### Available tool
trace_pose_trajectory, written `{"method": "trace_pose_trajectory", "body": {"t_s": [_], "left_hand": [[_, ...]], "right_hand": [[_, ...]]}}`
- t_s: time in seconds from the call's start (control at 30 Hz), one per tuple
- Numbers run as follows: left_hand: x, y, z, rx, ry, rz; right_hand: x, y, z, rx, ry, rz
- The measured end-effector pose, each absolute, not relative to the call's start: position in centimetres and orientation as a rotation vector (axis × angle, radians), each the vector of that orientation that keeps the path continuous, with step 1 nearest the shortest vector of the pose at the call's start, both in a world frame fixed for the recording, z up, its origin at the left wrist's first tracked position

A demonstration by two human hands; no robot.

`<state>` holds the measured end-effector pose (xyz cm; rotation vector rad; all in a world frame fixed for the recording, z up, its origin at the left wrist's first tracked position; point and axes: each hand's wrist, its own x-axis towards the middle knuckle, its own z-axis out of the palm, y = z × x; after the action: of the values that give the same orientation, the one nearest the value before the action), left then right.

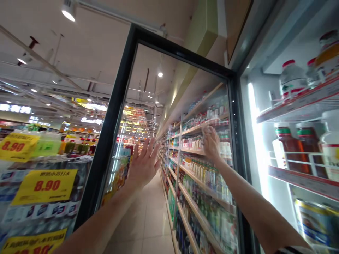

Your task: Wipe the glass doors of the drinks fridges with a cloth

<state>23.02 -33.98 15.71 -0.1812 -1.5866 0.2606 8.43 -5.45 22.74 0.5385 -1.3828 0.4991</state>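
A glass door [182, 81] with a dark frame stands open in front of me. My left hand [144, 162] is raised at the door's left half, fingers spread, palm toward the pane and seemingly flat on it. Higher up and to the right, my right hand [212, 144] is at the same pane with its fingers bent. Something pale and blurred shows at its fingertips; I cannot make out what it is. Through the glass, shelves of bottles [201, 169] run along the aisle.
Right of the door frame, the lit cooler holds red-capped bottles [291, 76], green-capped bottles [284, 146] and cans [315, 222]. At left stand stacked drink packs with yellow price signs [47, 185]. A tiled floor [143, 225] runs down the aisle.
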Motion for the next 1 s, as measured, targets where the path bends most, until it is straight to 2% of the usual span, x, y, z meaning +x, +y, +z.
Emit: {"method": "trace_pose_trajectory", "body": {"t_s": [0.1,0.2,0.37,0.53,0.8,1.0], "left_hand": [[23.2,-33.7,15.7,-0.172,-1.592,0.261],[23.4,-33.5,15.6,-0.162,-1.585,0.269],[23.2,-33.8,15.6,-0.18,-1.568,0.279],[23.1,-34.1,15.7,-0.188,-1.57,0.277],[23.4,-33.7,15.6,-0.174,-1.566,0.294],[23.1,-33.9,15.6,-0.183,-1.568,0.28]], "right_hand": [[6.7,0.1,23.4,0.376,-1.335,0.639],[6.0,2.0,24.6,0.319,-1.316,0.693],[7.9,-5.3,26.4,0.426,-1.345,0.596],[10.2,-10.8,25.6,0.797,-1.36,0.258],[7.8,-3.4,27.2,0.327,-1.365,0.652],[11.6,-12.2,26.4,0.555,-1.391,0.444]]}}
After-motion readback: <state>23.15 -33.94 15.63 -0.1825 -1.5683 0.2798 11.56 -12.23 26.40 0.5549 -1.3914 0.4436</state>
